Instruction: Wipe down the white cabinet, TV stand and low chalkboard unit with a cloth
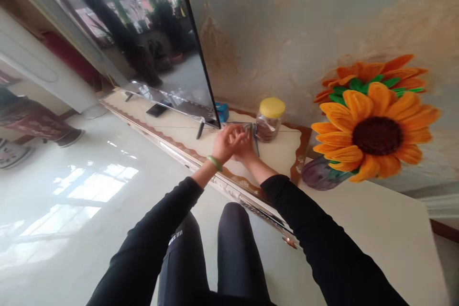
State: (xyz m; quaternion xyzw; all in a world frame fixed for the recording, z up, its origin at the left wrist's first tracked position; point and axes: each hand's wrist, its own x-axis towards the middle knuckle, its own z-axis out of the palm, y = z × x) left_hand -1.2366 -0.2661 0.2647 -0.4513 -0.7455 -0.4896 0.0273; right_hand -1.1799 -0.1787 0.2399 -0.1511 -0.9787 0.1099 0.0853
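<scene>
Running along the wall, tabletop (pixel 287 155) carries everything but the flower. TV (pixel 154 43) stands on its left part, well short of the right edge. Orange sunflower (pixel 376 136) sits beyond the right edge. Left hand (pixel 225 144), fingers bent, lies over right hand (pixel 245 147), which is mostly covered; both between near and far edges, toward the right end. Can't tell how far the right one is open, or what either has hold of. Yellow-lidded jar (pixel 269 122) upright near far right corner; probably rigid, smooth, best held round the body below the lid. Blue packet (pixel 222 112) by far edge, behind TV's end. Thin blue-grey strip (pixel 256 144) between hands and jar, cord or cloth unclear; likely light, limp, unbreakable; pinch the loose end nearest the near edge.
</scene>
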